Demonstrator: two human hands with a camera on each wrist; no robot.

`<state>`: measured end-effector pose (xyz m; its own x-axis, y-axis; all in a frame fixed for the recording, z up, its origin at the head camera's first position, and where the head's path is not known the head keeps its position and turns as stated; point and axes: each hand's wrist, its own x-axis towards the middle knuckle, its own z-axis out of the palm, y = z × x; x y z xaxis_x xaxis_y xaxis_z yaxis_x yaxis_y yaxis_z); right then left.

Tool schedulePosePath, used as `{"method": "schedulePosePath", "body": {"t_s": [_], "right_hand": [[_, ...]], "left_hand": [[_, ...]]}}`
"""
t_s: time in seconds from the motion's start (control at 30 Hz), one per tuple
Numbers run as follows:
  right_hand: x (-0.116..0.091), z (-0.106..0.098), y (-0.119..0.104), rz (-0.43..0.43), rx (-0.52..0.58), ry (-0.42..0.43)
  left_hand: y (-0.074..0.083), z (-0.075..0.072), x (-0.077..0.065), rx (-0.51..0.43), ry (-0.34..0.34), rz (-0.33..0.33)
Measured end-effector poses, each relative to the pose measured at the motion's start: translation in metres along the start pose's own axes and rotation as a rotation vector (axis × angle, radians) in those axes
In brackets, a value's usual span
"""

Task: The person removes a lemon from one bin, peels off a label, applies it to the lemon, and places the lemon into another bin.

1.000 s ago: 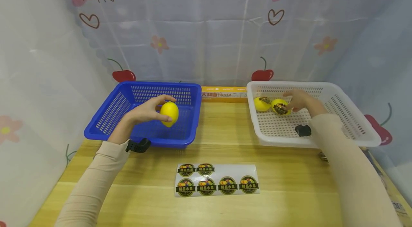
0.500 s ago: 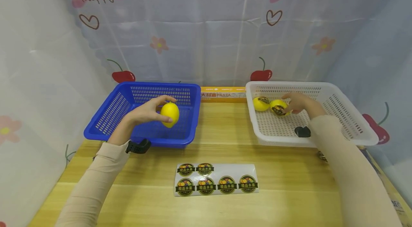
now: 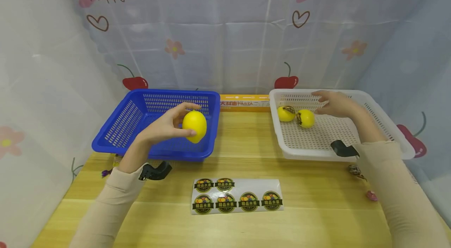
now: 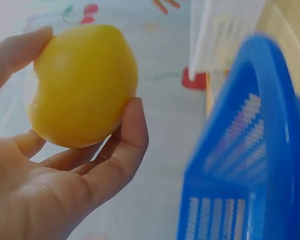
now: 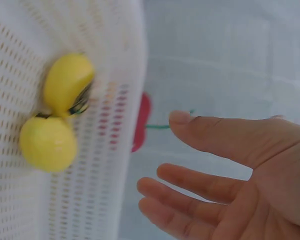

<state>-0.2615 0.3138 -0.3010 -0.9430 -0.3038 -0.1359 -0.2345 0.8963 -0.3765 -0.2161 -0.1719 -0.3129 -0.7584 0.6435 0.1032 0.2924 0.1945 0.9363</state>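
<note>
My left hand (image 3: 168, 124) grips a yellow lemon (image 3: 195, 126) above the right part of the blue basket (image 3: 105, 147). The left wrist view shows thumb and fingers curled around that lemon (image 4: 85, 85), whose visible skin bears no sticker. My right hand (image 3: 336, 104) hovers over the white basket (image 3: 391, 123), its fingers loosely spread and holding nothing. Two lemons lie side by side in the white basket: one on the left (image 3: 286, 114) and one nearer the right hand (image 3: 306, 118). Each carries a dark round sticker, partly turned from sight.
A sheet of round fruit stickers (image 3: 237, 196) lies on the wooden table (image 3: 246, 146) in front of the baskets. An orange pasta box (image 3: 244, 103) stands between them at the back. Small wrapped items (image 3: 371, 195) lie by the right sleeve. A printed curtain (image 3: 225, 44) closes the back.
My right hand has let go of the lemon in the white basket and risen up and right; that lemon has rolled slightly. The left hand has moved a little right and nearer with its lemon.
</note>
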Motion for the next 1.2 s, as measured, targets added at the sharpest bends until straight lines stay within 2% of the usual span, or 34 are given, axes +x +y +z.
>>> {"method": "schedulePosePath", "body": {"t_s": [0.1, 0.17, 0.27, 0.33, 0.43, 0.53, 0.6, 0.73, 0.8, 0.9, 1.07, 1.2], "right_hand": [[-0.025, 0.001, -0.017, -0.061, 0.026, 0.093], [-0.044, 0.008, -0.03, -0.138, 0.056, 0.191], [-0.072, 0.027, -0.048, -0.27, 0.098, 0.328], [-0.088, 0.043, -0.058, -0.351, 0.131, 0.386], [-0.106, 0.068, -0.071, -0.444, 0.235, 0.382], [-0.116, 0.094, -0.082, -0.496, 0.351, 0.29], [-0.121, 0.112, -0.087, -0.511, 0.388, 0.205], [-0.123, 0.145, -0.092, -0.45, 0.393, 0.049], [-0.121, 0.158, -0.092, -0.395, 0.362, 0.021], [-0.115, 0.173, -0.093, -0.308, 0.276, 0.051], [-0.104, 0.191, -0.094, -0.204, 0.132, 0.108], [-0.094, 0.2, -0.097, -0.144, 0.112, 0.136]], "left_hand": [[0.008, 0.014, -0.004, -0.038, -0.017, 0.038], [0.013, 0.025, -0.006, -0.053, -0.032, 0.062], [0.018, 0.044, -0.009, -0.065, -0.067, 0.093], [0.019, 0.057, -0.01, -0.052, -0.093, 0.106], [0.018, 0.077, -0.011, -0.005, -0.144, 0.122], [0.013, 0.094, -0.011, 0.027, -0.199, 0.123], [0.008, 0.104, -0.011, 0.019, -0.231, 0.106], [-0.005, 0.117, -0.011, 0.07, -0.252, 0.07], [-0.011, 0.121, -0.011, 0.119, -0.248, 0.056], [-0.021, 0.126, -0.006, 0.235, -0.22, 0.053], [-0.039, 0.138, 0.006, 0.458, -0.107, 0.035], [-0.052, 0.147, 0.019, 0.559, -0.039, 0.004]]}}
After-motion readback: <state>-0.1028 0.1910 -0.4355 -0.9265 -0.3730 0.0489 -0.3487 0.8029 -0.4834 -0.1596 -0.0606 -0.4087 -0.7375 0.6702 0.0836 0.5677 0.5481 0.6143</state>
